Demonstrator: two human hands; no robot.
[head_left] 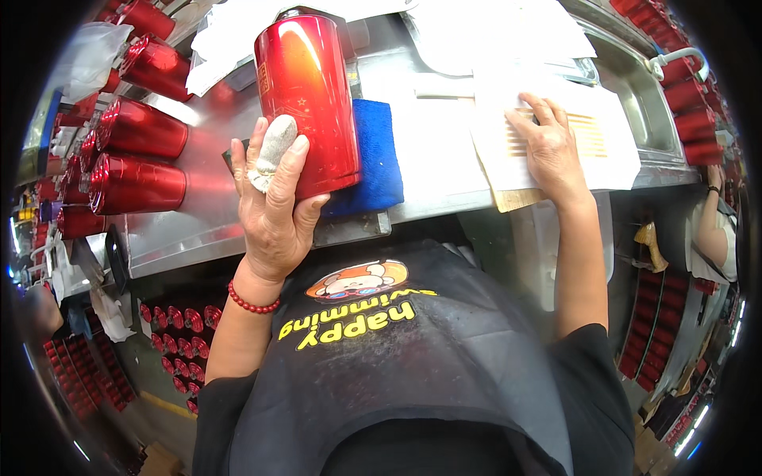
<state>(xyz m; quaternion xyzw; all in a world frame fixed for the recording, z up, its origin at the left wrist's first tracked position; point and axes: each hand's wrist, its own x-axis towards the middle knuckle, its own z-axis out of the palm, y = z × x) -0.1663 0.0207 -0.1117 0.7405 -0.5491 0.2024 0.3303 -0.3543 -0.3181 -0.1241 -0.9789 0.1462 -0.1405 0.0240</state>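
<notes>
A glossy red bottle (305,87) with a dark neck is at the far left-centre of the metal bench, partly over a folded blue cloth (379,155). My left hand (274,214) is against the bottle's lower left side, its fingers apart. A whitish fabric finger cover (276,147) is on one of those fingers. Further right, my right hand (553,155) rests on white sheets (611,163) marked with rows of tan strips (591,135). Its fingers stretch forward over the strips; I see nothing held in them.
Several red bottles (143,127) lie along the bench's left side. A metal sink (635,87) with a pale tap (675,59) is at the far right. Below the bench, left, are racks of red bottles (186,317). Another person's arm (714,230) shows at the right edge.
</notes>
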